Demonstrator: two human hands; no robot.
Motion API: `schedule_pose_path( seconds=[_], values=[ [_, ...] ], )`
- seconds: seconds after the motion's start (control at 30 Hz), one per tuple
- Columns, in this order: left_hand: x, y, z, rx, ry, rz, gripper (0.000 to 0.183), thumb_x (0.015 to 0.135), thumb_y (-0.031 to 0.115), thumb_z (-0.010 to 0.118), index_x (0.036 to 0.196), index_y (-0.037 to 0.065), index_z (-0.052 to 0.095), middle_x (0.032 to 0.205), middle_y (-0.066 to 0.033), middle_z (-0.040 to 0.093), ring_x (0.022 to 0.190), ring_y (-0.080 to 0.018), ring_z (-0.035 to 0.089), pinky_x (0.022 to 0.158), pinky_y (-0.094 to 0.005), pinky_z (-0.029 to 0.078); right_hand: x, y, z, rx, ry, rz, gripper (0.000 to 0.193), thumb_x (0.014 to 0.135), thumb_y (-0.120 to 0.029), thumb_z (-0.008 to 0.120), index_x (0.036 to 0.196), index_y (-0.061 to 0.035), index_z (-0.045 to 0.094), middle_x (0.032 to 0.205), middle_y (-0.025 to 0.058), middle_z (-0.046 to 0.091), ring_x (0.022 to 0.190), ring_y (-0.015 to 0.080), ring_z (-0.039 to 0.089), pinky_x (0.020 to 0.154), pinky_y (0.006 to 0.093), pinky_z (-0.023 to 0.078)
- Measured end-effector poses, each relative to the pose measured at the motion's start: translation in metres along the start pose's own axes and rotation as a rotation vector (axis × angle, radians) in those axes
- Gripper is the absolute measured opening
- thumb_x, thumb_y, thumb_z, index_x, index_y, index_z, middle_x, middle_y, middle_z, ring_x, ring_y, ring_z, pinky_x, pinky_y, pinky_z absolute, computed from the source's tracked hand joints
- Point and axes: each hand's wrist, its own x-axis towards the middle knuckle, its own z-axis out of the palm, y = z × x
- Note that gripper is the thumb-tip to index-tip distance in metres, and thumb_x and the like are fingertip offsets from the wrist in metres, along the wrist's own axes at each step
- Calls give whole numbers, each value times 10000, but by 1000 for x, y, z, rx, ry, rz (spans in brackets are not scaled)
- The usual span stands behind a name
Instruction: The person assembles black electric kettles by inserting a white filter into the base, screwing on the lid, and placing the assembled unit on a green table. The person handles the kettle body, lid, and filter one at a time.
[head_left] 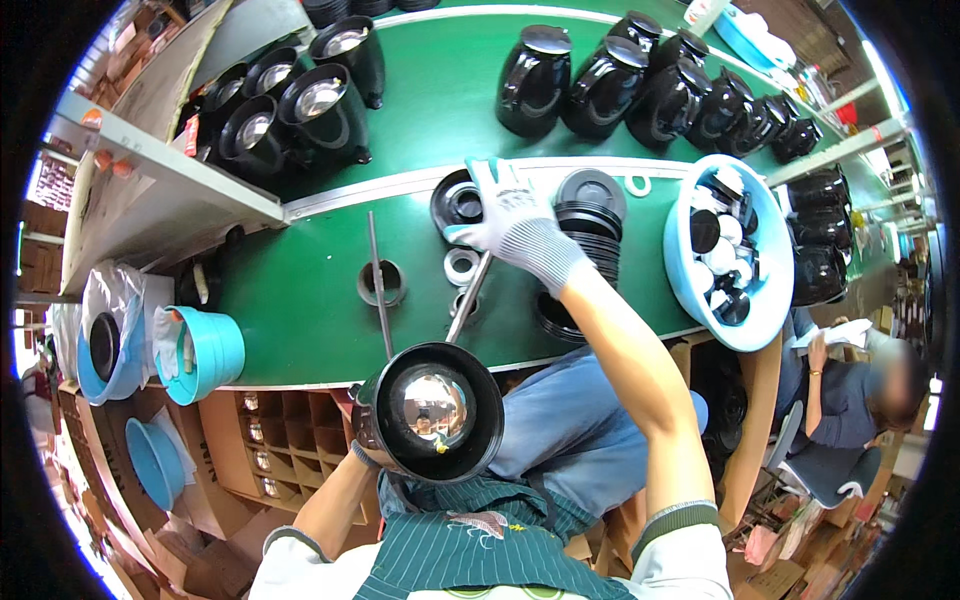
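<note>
My left hand [372, 456], mostly hidden behind it, holds a black jug body [485, 405] at my lap. Its open mouth faces up and shows a shiny mirrored liner [428, 402] inside. My right hand [508, 212], in a white-grey glove, reaches over the green bench with thumb and fingers spread. It is at the right edge of a round black ring-shaped part [441, 207], and I cannot tell whether it touches it. Below that part lie a white-and-grey ring [462, 266] and a small round part [466, 305], partly behind a metal rod [470, 297].
Another rod [378, 285] stands by a dark cup [393, 284]. Stacked black rings [600, 235] are right of my glove, near a blue basin [678, 255] of caps. Black jugs [535, 85] and lined bodies [325, 115] line the back. A person [840, 400] sits at right.
</note>
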Motion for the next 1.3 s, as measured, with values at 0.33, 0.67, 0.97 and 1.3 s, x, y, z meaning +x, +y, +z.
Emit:
schedule_pose_path(
  seconds=[0.33, 0.67, 0.97, 1.3],
  values=[
    [-5, -10, -34, 210, 61, 126, 645, 899, 302, 764, 1459, 86, 529, 1433, -116, 589, 1337, -279, 551, 1151, -428, 432, 27, -34, -19, 221, 63, 137, 1081, 650, -451, 962, 1541, -214, 397, 1483, 223, 430, 1282, 391, 564, 1060, 548, 500],
    [71, -39, -33, 472, -269, 243, 690, 973, 326, 717, 1562, 113, 428, 1582, -81, 476, 1439, -220, 466, 1230, -410, 344, -174, -72, -6, 1615, 445, -173, 1307, 503, -520, 1041, 1423, -64, 233, 1591, 268, 331, 1451, 350, 422, 1222, 482, 332],
    [63, -4, -27, -501, -515, -278, 588, 1077, 238, 548, 1605, 71, 350, 1605, -183, 429, 1438, -324, 482, 1230, -494, 381, -255, -24, -54, 781, 229, -252, 1323, 545, -514, 1011, 1556, 25, 349, 1563, 262, 401, 1439, 406, 450, 1193, 487, 376],
    [65, 29, 3, -75, -570, -399, 491, 1081, 111, 504, 1551, 0, 415, 1536, -189, 518, 1361, -295, 559, 1165, -449, 473, -322, -4, -72, 602, 210, -439, 1267, 628, -503, 971, 1584, 27, 331, 1641, 315, 249, 1524, 474, 293, 1210, 496, 344]
  ],
)
